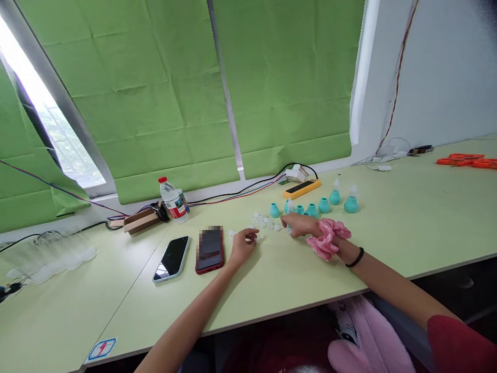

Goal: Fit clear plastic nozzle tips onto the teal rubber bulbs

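Observation:
My left hand (244, 246) rests over the table with its fingers curled together beside a loose group of small translucent white plastic pieces (265, 221). What its fingertips hold, if anything, is too small to make out. My right hand (300, 225), with a pink scrunchie (329, 239) at the wrist, points down at the right edge of those pieces. Its fingers are bent together and hide whatever lies under them. Just behind it stand several teal squeeze bulbs (323, 205) with open necks. Farther right, a teal bulb (351, 204) carries a clear nozzle tip.
Left of my hands lie a red-cased phone (210, 249) and a light-cased phone (171, 259). A water bottle (173, 201) and an open cardboard box (142, 221) stand near the window. Behind the bulbs is a yellow power strip (302, 189). Orange-handled scissors (462, 159) lie far right.

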A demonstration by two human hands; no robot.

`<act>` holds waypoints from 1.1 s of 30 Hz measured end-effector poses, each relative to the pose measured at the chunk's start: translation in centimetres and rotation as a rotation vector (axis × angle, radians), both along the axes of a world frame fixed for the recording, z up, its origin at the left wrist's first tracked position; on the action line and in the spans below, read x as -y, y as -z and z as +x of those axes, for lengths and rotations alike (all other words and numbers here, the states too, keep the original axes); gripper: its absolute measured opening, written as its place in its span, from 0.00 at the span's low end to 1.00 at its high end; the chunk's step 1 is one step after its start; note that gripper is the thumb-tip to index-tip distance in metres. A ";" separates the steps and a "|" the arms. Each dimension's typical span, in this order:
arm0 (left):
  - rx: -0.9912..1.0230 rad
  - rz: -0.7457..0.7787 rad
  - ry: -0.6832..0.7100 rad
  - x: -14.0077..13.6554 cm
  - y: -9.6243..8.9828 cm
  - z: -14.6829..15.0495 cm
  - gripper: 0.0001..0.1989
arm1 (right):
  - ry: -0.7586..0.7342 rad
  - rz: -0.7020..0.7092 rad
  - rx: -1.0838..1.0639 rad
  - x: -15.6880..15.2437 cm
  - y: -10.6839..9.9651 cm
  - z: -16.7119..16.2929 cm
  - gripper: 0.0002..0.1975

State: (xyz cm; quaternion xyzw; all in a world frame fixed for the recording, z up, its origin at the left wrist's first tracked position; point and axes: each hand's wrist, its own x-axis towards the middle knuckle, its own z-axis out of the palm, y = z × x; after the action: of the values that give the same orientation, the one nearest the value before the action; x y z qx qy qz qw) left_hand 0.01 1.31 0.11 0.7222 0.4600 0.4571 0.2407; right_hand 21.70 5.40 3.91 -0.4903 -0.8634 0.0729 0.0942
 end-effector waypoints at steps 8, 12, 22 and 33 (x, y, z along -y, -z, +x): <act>0.107 -0.088 0.019 0.1 -0.3 0.1 0.13 | -0.040 -0.060 -0.105 0.1 -0.2 -0.4 0.08; 0.138 -0.098 0.014 0.3 -0.4 0.2 0.11 | -0.191 -0.273 -0.446 0.5 -0.2 -1.9 0.10; 0.254 -0.132 0.032 0.6 -1.0 0.4 0.16 | -0.174 -0.673 -1.098 1.3 2.0 -4.9 0.19; 0.398 -0.199 0.033 0.8 -1.0 0.5 0.19 | -0.158 -0.508 -1.265 0.7 4.0 -5.5 0.18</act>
State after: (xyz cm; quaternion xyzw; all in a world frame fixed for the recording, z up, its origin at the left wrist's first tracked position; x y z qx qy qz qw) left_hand 0.51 0.47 1.08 0.5977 0.4346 0.5389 0.4043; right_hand 16.16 4.69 -0.13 -0.2958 -0.6317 0.5523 0.4566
